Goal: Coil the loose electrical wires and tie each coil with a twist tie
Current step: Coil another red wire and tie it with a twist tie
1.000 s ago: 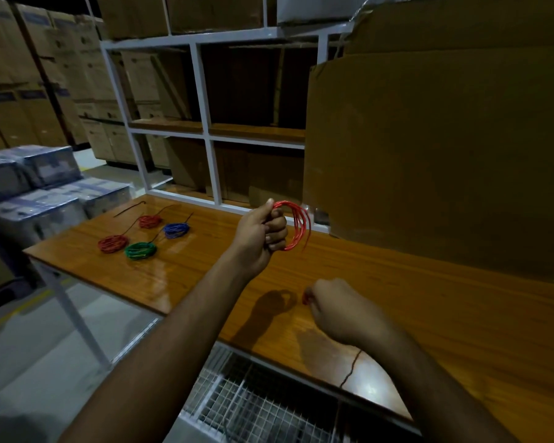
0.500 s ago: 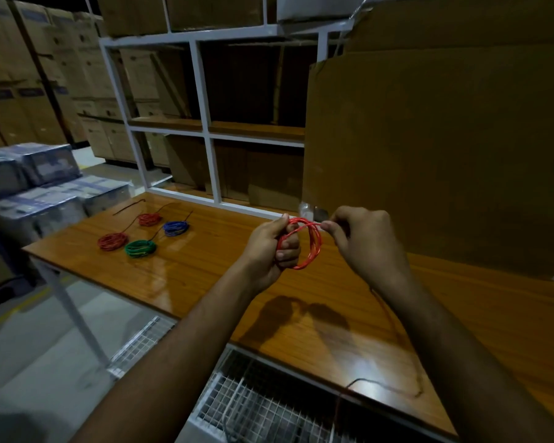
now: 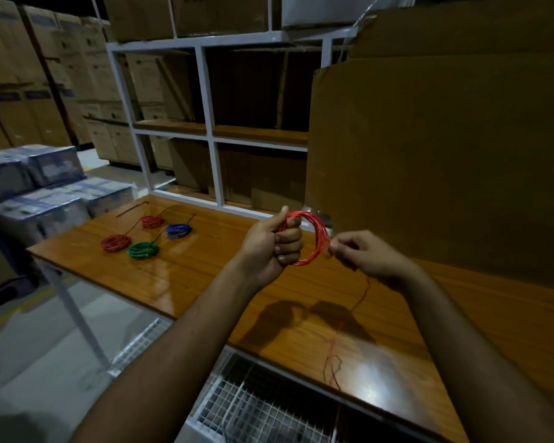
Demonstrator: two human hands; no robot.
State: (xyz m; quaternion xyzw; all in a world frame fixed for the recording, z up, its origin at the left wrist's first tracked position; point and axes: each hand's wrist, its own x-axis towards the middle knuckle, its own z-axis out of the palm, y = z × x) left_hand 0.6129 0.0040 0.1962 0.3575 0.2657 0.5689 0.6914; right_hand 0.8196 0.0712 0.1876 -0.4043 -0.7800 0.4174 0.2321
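Wooden bench (image 3: 205, 276): L hand (image 3: 271, 247) grips red wire coil (image 3: 317, 238); R hand (image 3: 362, 254) pinches its strand.

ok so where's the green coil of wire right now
In the head view the green coil lies on the wooden table at far left, just right of a red coil and in front of the blue coil.

On the table (image 3: 205, 276) four wire coils (image 3: 143, 250) lie at the far left, the left hand (image 3: 271, 244) holds a wire coil (image 3: 317, 238) above the middle, the right hand (image 3: 362, 254) is just right of it, and a shelf (image 3: 218, 135) with a cardboard sheet (image 3: 445, 155) stands behind.
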